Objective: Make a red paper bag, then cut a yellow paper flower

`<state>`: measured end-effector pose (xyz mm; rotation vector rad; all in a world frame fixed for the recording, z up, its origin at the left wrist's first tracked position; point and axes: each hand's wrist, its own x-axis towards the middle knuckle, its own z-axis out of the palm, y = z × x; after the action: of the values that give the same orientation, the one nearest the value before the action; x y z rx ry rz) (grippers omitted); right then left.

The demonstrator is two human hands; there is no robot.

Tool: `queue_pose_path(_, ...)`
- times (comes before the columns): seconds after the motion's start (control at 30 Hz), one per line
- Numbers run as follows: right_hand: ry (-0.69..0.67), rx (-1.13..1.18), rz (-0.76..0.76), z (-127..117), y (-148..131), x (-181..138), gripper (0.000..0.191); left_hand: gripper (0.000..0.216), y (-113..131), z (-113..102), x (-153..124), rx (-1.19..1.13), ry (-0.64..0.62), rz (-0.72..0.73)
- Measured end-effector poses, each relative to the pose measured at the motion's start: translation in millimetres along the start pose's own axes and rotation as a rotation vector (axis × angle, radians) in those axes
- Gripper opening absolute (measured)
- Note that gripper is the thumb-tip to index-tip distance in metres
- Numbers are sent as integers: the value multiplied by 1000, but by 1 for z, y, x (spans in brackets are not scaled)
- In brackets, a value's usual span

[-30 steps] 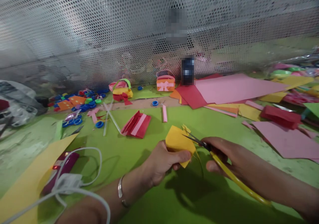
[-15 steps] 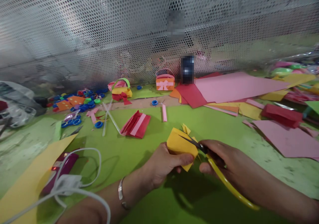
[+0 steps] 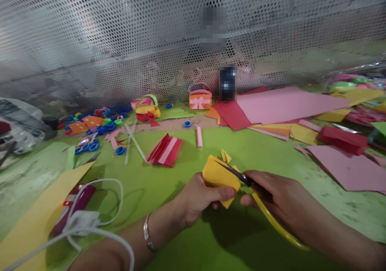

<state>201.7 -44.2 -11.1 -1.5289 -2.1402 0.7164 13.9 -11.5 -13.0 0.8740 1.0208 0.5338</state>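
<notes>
Between the thumb and fingers of my left hand (image 3: pixel 200 200) is a folded piece of yellow paper (image 3: pixel 218 176), held above the green table. My right hand (image 3: pixel 280 196) is closed around yellow-handled scissors (image 3: pixel 239 174), whose dark blades lie across the upper right edge of that paper. Small yellow scraps (image 3: pixel 225 157) show just behind the blades. Beyond my left hand a folded red paper purse (image 3: pixel 167 150) with a pink strip lies on the table. A narrow pink strip (image 3: pixel 199 136) rests to the right of it.
A glue gun (image 3: pixel 76 202) with a white cable lies on yellow paper at left. Paper baskets, one orange (image 3: pixel 200 101), stand by the perforated metal wall, near blue rings (image 3: pixel 187 124). Pink sheets (image 3: pixel 283 104) and red pieces (image 3: pixel 342 139) spread across the right.
Hands, paper and scissors stay almost in place. The scissor handle has shifted slightly up and left in my right hand.
</notes>
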Motion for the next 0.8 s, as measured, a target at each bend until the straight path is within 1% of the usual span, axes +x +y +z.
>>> queue_pose_path(0.13, 25, -63, -41, 2, 5, -1, 18, 37, 0, -1, 1, -5, -29, -6)
queue_pose_path(0.3, 87, -155, -132, 2, 7, -2, 16, 41, -2, -3, 3, 6, -14, -38)
queue_pose_path(0.43, 120, -255, -179, 1, 9, -2, 26, 41, -1, -4, 3, 5, -23, -46)
queue_pose_path(0.53, 144, -266, -205, 4, 11, -3, 31, 39, -1, -5, 3, -8, -39, -53)
queue_pose_path(0.63, 163, -247, -207, 3, 12, -2, 34, 37, 0, -6, 1, 14, -102, -71)
queue_pose_path(0.7, 182, -212, -172, -2, 13, 0, 34, 36, 1, -7, 0, 27, -152, -83)
queue_pose_path(0.73, 192, -182, -126, -6, 14, 2, 34, 35, 1, -7, -1, 33, -162, -86)
queue_pose_path(0.8, 188, -46, 33, -15, 17, 8, 30, 31, 2, -7, -1, 49, -144, -80)
